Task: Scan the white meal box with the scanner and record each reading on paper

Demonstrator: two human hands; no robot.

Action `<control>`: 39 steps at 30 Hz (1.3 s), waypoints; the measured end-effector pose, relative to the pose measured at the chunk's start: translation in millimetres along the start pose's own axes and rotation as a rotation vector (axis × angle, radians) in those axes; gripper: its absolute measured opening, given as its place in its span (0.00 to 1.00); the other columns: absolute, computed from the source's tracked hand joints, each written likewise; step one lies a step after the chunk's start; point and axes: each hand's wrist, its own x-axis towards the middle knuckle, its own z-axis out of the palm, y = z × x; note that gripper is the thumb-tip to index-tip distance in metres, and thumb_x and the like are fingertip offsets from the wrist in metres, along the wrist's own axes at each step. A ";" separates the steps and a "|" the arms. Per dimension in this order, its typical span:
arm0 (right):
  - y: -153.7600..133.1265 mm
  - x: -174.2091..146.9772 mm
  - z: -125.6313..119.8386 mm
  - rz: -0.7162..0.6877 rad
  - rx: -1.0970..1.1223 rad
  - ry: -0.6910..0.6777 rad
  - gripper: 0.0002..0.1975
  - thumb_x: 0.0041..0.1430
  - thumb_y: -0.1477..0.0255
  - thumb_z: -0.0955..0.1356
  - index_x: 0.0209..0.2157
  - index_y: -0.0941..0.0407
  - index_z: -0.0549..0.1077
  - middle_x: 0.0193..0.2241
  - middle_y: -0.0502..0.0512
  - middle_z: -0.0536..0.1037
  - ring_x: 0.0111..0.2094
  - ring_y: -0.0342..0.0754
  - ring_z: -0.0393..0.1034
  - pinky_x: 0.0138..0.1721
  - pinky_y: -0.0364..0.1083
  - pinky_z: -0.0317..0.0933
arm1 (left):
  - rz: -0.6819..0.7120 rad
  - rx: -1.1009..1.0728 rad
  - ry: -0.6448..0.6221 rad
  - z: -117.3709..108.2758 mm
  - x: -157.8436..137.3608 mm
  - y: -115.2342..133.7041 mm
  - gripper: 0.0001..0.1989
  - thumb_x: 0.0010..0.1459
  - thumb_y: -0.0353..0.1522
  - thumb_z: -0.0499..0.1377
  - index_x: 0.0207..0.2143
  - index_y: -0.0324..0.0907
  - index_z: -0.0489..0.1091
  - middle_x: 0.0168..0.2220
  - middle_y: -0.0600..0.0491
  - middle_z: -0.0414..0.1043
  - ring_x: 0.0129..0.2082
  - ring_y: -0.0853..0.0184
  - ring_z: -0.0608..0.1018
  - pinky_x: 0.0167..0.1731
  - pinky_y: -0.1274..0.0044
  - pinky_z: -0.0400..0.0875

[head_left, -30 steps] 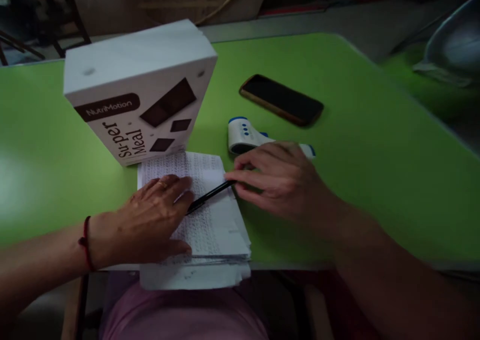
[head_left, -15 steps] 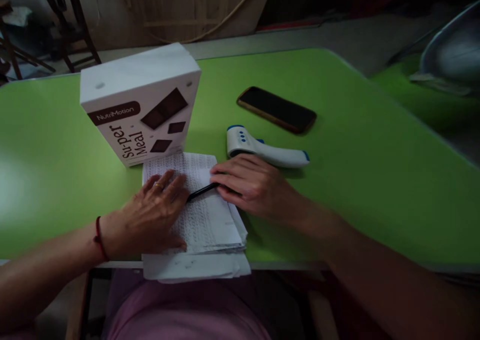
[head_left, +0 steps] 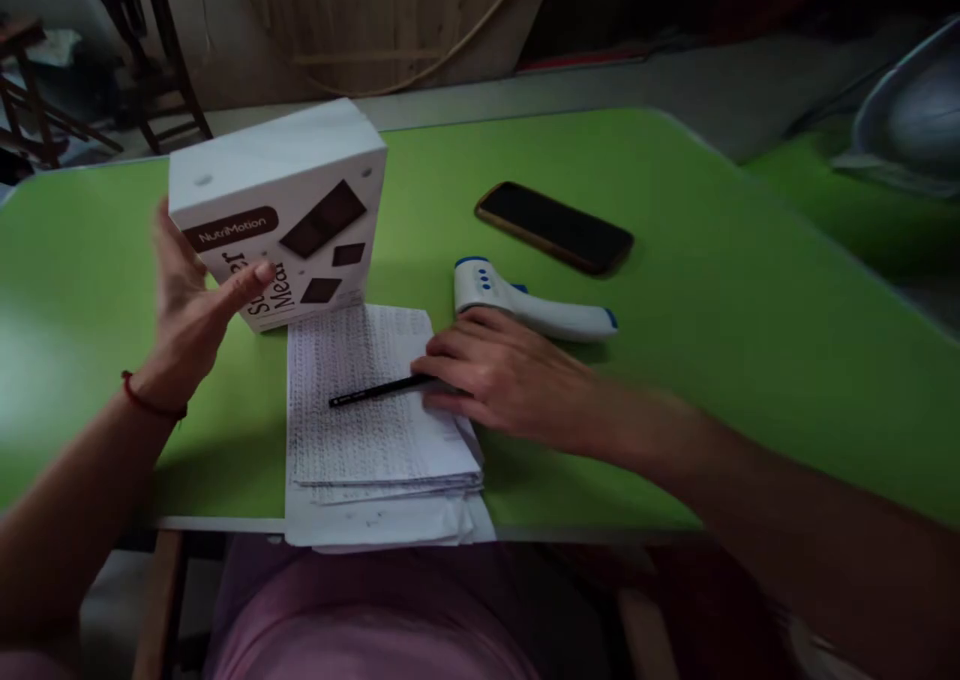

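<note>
My left hand [head_left: 196, 310] grips the left side of a white NutriMotion Su-per Meal box [head_left: 334, 185]. Its thumb lies across the printed front and its fingers go behind, partly hidden. The box stands at the far edge of a stack of handwritten papers [head_left: 352, 345]. Over the right side of these papers rests my right hand [head_left: 499, 372], with its fingers closed on one end of a slim black pencil [head_left: 375, 391]. The pencil's other end points left across the writing. Just beyond the right hand lies a white and blue infrared thermometer [head_left: 555, 312].
A phone [head_left: 555, 225] in a brown-edged case lies face up beyond the thermometer. Everything rests on a green table [head_left: 675, 360]; the lower papers reach its near edge. Past the table are a wooden chair [head_left: 161, 80] at left and a metallic round object [head_left: 911, 110] at right.
My left hand has left the papers and moved up and left to take hold of the box, which has tilted slightly. The pencil has swung flatter, its left end now uncovered.
</note>
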 end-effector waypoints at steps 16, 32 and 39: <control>2.7 -4.1 1.3 0.025 0.222 0.008 0.08 0.68 0.74 0.69 0.42 0.58 0.83 0.38 0.61 0.81 0.40 0.53 0.76 0.45 0.54 0.67 | -0.156 -0.248 0.054 12.3 -16.1 -13.7 0.29 0.51 0.49 0.73 0.48 0.41 0.73 0.48 0.45 0.81 0.44 0.53 0.84 0.40 0.64 0.85; 40.2 -19.0 -30.4 0.788 0.015 -0.106 0.25 0.57 0.70 0.72 0.56 0.63 0.75 0.54 0.71 0.77 0.49 0.62 0.76 0.44 0.55 0.72 | -0.306 -0.352 -0.180 30.9 -28.9 2.3 0.27 0.59 0.48 0.68 0.50 0.38 0.69 0.53 0.40 0.77 0.48 0.53 0.82 0.42 0.66 0.84; 58.1 -17.8 -21.6 0.866 0.218 -0.303 0.12 0.62 0.69 0.69 0.44 0.61 0.78 0.37 0.65 0.82 0.32 0.52 0.76 0.31 0.48 0.65 | -0.300 -0.345 -0.231 28.3 -27.7 -0.9 0.28 0.55 0.45 0.72 0.49 0.39 0.69 0.52 0.41 0.78 0.48 0.52 0.83 0.43 0.63 0.85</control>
